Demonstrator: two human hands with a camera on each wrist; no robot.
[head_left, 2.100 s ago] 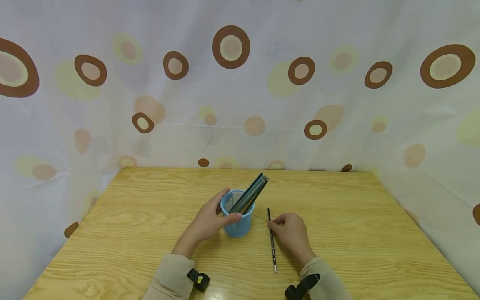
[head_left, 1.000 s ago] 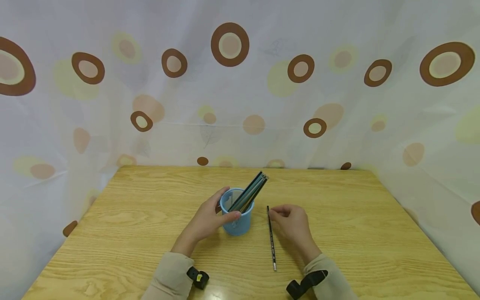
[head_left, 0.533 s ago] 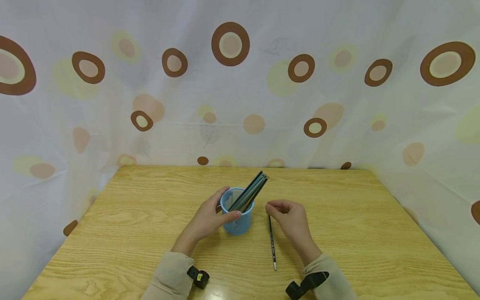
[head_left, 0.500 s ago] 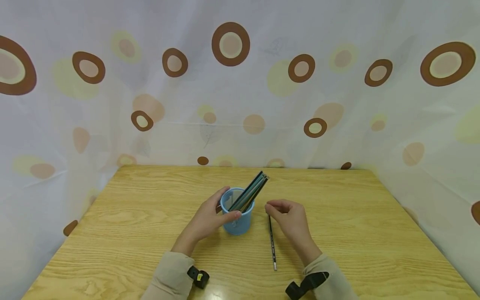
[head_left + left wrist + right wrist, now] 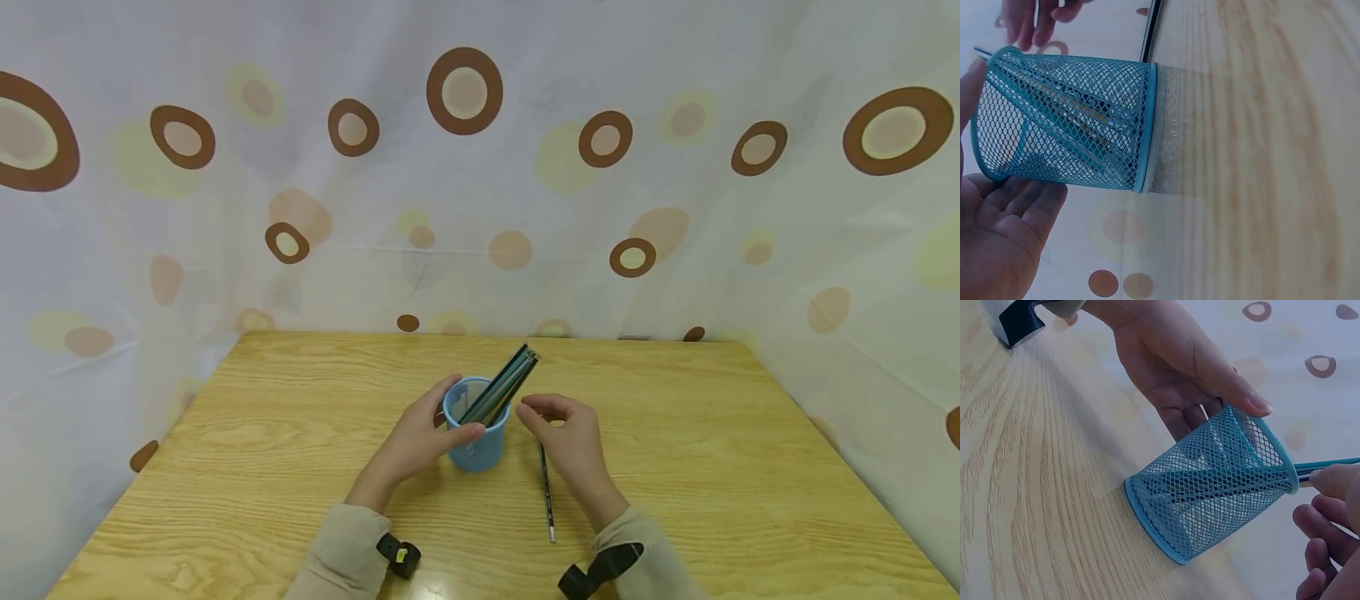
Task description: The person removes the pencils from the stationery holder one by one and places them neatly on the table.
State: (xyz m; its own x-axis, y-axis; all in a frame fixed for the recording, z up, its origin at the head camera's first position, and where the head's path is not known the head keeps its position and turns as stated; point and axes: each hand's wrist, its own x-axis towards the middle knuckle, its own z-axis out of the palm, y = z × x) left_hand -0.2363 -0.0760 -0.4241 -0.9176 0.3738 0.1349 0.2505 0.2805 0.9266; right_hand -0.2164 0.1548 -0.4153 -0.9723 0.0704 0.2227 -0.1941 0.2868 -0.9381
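Note:
A blue wire-mesh pencil cup (image 5: 476, 454) stands upright on the table, with several dark and green pencils (image 5: 504, 383) leaning out to the right. My left hand (image 5: 408, 437) grips its rim, thumb on the near side and fingers round the far side. Beside the cup, my right hand (image 5: 573, 437) has its thumb and loosely curled fingers by the rim with nothing between them. In the right wrist view the right thumb (image 5: 1332, 480) overlaps the pencils at the rim. One black pencil (image 5: 546, 492) lies on the table under the right hand, its far end partly hidden.
The wood-grained table (image 5: 300, 400) is backed by a white curtain (image 5: 510, 183) with brown and yellow circles. Each sleeved wrist wears a black strap with a camera, such as the right wrist camera (image 5: 600, 571).
My right hand has left the middle of the loose pencil, slid to its far end, then moved left to the cup's rim. The left hand and cup have stayed put.

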